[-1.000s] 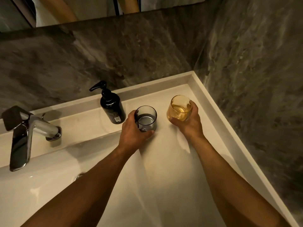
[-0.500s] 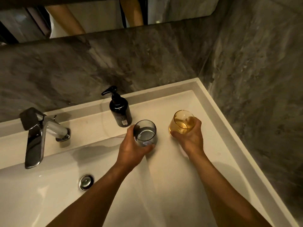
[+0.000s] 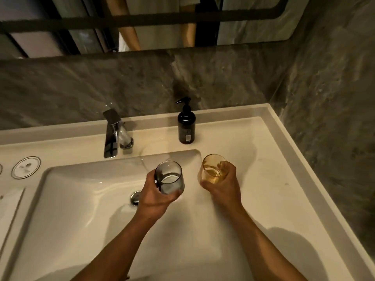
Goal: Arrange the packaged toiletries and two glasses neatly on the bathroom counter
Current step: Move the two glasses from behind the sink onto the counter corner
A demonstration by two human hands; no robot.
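My left hand (image 3: pixel 156 196) grips a smoky grey glass (image 3: pixel 170 177), held lifted above the right end of the sink basin (image 3: pixel 81 199). My right hand (image 3: pixel 225 188) holds an amber glass (image 3: pixel 213 168) just to its right, above the white counter (image 3: pixel 274 179). Both glasses are tilted slightly and raised off the surface. A flat white packet (image 3: pixel 10 203) lies at the far left edge, mostly cut off.
A black pump bottle (image 3: pixel 186 126) stands at the back of the counter, a chrome faucet (image 3: pixel 113 134) left of it. A round coaster (image 3: pixel 26 167) lies on the left. The drain (image 3: pixel 135 197) sits beside my left wrist. Dark marble walls close in behind and right.
Both hands have lifted the glasses off the counter beside the pump bottle and drawn them toward me and leftward. The view has swung left, showing more of the basin.
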